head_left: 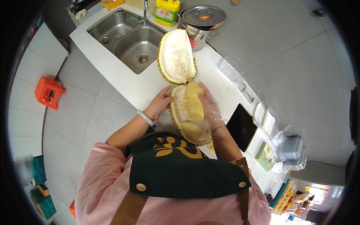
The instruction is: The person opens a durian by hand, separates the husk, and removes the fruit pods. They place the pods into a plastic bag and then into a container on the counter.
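An opened durian lies in front of me in two husk parts. The near durian half (179, 112) holds plump yellow flesh, and a long durian pod (195, 101) stands out along its upper right. My bare left hand (161, 103) grips the spiky left rim of this half. My right hand (210, 107), in a clear plastic glove, has its fingers round the right side of the pod; its palm side is hidden. Beyond, touching the near half, the other husk (174, 56) shows a pale hollow with no pod in it.
A double steel sink (140, 43) is set into the white counter (112, 80) at the far left. Behind the husk stand a yellow jug (166, 13) and a lidded steel pot (200, 28). A black panel (242, 127), clear plastic containers (292, 148) and a green box (265, 155) lie right.
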`<state>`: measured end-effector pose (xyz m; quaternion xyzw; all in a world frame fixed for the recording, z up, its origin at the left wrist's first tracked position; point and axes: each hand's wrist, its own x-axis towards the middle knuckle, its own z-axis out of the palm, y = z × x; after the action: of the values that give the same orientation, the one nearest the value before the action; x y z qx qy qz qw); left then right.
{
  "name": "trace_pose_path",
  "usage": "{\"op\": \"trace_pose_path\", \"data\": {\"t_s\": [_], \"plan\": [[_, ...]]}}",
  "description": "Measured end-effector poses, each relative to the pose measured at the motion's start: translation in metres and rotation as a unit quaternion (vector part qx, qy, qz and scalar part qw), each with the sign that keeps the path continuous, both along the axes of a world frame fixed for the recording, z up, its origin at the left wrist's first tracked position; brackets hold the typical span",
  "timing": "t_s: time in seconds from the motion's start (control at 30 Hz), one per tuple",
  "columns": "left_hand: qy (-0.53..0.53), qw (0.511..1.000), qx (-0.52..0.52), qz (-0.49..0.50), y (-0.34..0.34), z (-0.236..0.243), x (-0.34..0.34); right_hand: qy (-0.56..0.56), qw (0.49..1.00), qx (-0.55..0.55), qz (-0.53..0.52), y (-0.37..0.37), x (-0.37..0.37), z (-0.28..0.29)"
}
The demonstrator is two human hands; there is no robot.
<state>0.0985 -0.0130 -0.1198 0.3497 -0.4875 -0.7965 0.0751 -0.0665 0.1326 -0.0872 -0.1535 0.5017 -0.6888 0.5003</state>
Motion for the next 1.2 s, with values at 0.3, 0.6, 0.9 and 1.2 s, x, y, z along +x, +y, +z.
{"op": "trace_pose_path", "data": {"t_s": [0.3,0.6,0.9,1.2], "plan": [[0.053,0.965,-0.254,-0.031,0.006,-0.012,0.005,-0.018,1.0,0.018,-0.011,0.0,0.004,-0.001],[0.198,0.937,-0.249,0.143,0.046,0.004,-0.026,-0.003,1.0,0.023,-0.008,-0.001,0.008,0.008],[-0.069,0.992,0.068,0.082,0.005,0.008,0.024,0.184,0.982,0.05,0.015,0.001,0.005,-0.005],[0.049,0.975,0.217,0.001,0.007,-0.035,0.024,0.618,0.752,0.18,0.144,-0.024,0.043,0.025]]}}
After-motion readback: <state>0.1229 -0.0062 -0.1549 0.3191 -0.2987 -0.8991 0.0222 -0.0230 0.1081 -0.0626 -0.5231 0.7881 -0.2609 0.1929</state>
